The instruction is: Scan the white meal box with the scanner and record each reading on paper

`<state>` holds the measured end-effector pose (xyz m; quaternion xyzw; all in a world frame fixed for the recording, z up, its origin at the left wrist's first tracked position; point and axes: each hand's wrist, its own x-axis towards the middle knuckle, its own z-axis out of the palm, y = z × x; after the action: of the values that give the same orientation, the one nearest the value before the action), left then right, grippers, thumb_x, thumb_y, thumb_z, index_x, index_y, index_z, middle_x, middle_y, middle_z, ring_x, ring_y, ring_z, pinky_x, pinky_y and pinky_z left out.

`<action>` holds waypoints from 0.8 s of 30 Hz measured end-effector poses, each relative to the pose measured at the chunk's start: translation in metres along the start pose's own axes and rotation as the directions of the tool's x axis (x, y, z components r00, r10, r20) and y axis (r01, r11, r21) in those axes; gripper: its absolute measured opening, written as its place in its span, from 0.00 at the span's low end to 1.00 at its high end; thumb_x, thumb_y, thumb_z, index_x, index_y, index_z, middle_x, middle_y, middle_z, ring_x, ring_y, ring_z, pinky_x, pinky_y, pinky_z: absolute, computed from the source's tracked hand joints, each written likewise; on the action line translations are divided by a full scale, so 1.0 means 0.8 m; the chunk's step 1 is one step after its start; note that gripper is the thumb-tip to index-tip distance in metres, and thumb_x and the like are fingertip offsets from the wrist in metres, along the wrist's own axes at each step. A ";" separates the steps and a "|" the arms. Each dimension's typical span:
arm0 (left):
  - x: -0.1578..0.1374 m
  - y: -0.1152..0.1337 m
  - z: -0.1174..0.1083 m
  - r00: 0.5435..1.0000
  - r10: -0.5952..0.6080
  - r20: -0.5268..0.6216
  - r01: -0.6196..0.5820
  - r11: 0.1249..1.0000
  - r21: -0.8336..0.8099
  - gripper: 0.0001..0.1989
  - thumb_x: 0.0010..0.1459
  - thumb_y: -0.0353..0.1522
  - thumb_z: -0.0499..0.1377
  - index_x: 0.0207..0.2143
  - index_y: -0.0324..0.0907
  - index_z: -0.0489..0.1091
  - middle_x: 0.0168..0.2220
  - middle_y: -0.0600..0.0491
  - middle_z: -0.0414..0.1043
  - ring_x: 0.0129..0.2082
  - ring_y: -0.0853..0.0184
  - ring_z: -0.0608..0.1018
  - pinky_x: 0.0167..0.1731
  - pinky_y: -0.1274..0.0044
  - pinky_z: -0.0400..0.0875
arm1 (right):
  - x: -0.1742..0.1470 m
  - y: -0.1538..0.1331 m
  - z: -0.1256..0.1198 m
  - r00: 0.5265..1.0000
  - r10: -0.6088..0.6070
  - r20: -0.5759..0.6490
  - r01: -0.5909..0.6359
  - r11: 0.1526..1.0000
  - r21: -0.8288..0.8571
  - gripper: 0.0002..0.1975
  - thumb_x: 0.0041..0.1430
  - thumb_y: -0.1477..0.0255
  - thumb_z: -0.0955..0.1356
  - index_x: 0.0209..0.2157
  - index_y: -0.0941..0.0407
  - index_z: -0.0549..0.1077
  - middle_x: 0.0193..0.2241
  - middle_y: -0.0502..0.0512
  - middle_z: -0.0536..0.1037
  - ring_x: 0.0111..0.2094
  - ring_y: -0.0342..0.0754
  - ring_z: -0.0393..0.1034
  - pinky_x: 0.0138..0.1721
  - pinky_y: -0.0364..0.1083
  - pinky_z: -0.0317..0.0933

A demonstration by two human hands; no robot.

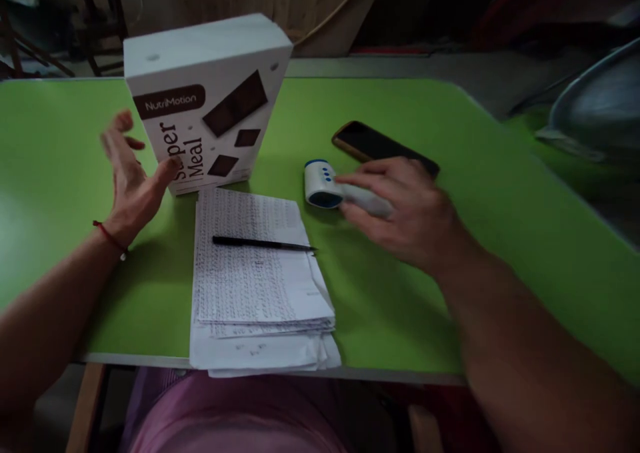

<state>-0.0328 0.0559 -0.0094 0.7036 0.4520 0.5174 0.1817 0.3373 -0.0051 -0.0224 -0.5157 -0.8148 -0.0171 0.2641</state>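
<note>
A white carton printed "NutriMotion" and "Super Meal" stands upright on the green table. My left hand is at its left side, fingers spread and a little blurred, the thumb over the lower left corner of the front. My right hand is closed on the grey handle of a white thermometer with blue buttons, low over the table. Behind that hand lies a dark phone, partly covered by it. A stack of handwritten sheets lies in front of the carton, with a black pen across it.
The green table has its near edge at my lap. Dark chair legs stand beyond the far left. Past the right edge is a pale rounded object that I cannot make out.
</note>
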 end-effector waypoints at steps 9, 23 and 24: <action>-0.051 0.078 0.039 0.751 0.523 0.403 -0.590 0.806 0.051 0.27 0.66 0.54 0.59 0.54 0.45 0.59 0.54 0.42 0.67 0.53 0.51 0.73 0.50 0.59 0.72 | -0.014 -0.053 0.029 0.965 -0.254 0.063 0.226 0.931 0.286 0.10 0.68 0.61 0.69 0.39 0.49 0.81 0.31 0.55 0.78 0.34 0.52 0.70 0.39 0.54 0.60; -0.088 0.070 0.054 0.451 0.371 0.812 -0.553 0.830 -0.071 0.45 0.59 0.64 0.57 0.62 0.36 0.67 0.65 0.34 0.64 0.65 0.37 0.65 0.64 0.48 0.58 | -0.007 -0.068 0.036 0.882 0.471 -0.020 -0.288 0.571 0.769 0.07 0.54 0.68 0.73 0.30 0.52 0.71 0.22 0.47 0.75 0.20 0.44 0.69 0.23 0.45 0.66; -0.089 0.071 0.055 0.454 0.345 0.821 -0.547 0.836 -0.050 0.45 0.59 0.63 0.57 0.62 0.36 0.67 0.66 0.33 0.64 0.66 0.37 0.64 0.64 0.47 0.57 | -0.006 -0.069 0.039 0.885 0.465 0.003 -0.289 0.546 0.787 0.06 0.52 0.69 0.73 0.29 0.52 0.71 0.22 0.47 0.75 0.21 0.43 0.69 0.23 0.44 0.66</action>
<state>0.0279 -0.0234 -0.0262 0.9676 0.1722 0.1175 0.1426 0.2789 -0.0258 -0.0383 -0.5121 -0.5800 0.3349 0.5377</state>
